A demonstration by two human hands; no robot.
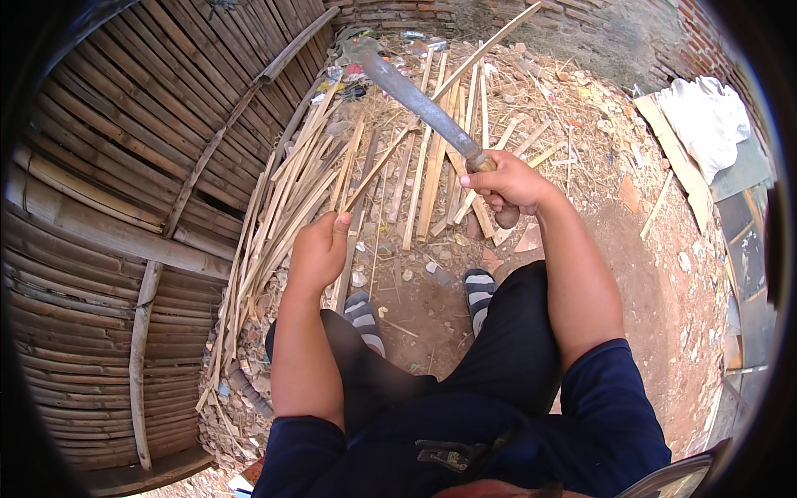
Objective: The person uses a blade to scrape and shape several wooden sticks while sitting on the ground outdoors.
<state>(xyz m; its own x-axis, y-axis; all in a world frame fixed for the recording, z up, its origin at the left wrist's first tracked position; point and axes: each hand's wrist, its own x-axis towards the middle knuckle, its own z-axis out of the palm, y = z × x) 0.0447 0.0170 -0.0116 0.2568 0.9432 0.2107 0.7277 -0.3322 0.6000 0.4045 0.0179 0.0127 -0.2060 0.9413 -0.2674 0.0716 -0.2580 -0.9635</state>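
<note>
My right hand [508, 184] is closed round the wooden handle of a machete [427, 109]. Its long grey blade slants up and to the left, with the tip beyond the loose strips on the ground. My left hand [322, 247] grips the near end of a thin bamboo strip [380, 166], thumb on top. The strip slants away to the upper right and seems to run on behind the blade toward the brick wall. Blade and strip cross in the picture; whether they touch I cannot tell.
Split bamboo strips [282, 199] lie piled on the left and ahead, among shavings and rubble. A slatted bamboo wall [124, 166] stands close at left, a brick wall [573, 37] at the back. A white sack [706, 120] and flat boards [677, 162] are at right.
</note>
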